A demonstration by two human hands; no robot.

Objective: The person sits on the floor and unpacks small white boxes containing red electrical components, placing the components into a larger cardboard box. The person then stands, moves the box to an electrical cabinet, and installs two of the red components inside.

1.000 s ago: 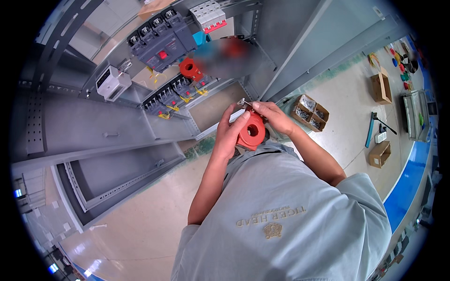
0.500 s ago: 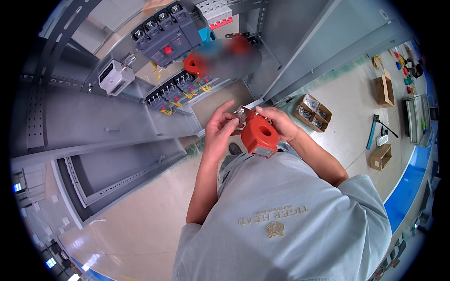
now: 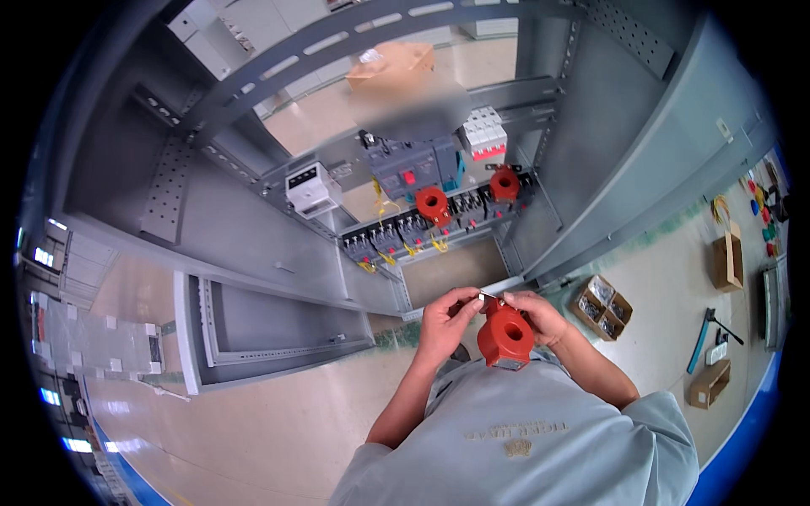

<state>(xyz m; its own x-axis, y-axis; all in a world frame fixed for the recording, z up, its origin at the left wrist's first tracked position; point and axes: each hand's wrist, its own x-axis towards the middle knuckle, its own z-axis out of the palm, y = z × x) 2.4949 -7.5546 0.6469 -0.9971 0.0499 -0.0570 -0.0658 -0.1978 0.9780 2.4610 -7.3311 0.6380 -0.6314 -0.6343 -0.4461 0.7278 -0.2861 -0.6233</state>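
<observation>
A red ring-shaped current transformer (image 3: 496, 344) hangs in front of my chest, its round hole facing up. My right hand (image 3: 544, 320) is closed round its upper end, the thumb near the fastening there. My left hand (image 3: 440, 327) pinches a small silvery metal bracket (image 3: 487, 296) at that same end, between thumb and fingers. Ahead, inside a grey metal cabinet (image 3: 228, 228), two similar red current transformers (image 3: 422, 205) sit by a row of small breakers (image 3: 411, 228). Behind them stands a larger dark breaker (image 3: 395, 173) with a red button, partly blurred.
A white meter (image 3: 312, 192) and a white breaker block (image 3: 484, 128) are mounted in the cabinet. Its open door (image 3: 278, 341) reaches out at left. On the floor at right are a divided cardboard box (image 3: 622, 327) with small parts, a blue-handled tool (image 3: 699, 341) and other boxes.
My view has tilted up, showing more of the cabinet. Both hands still hold the current transformer and bracket; the left fingers have closed in on the bracket.
</observation>
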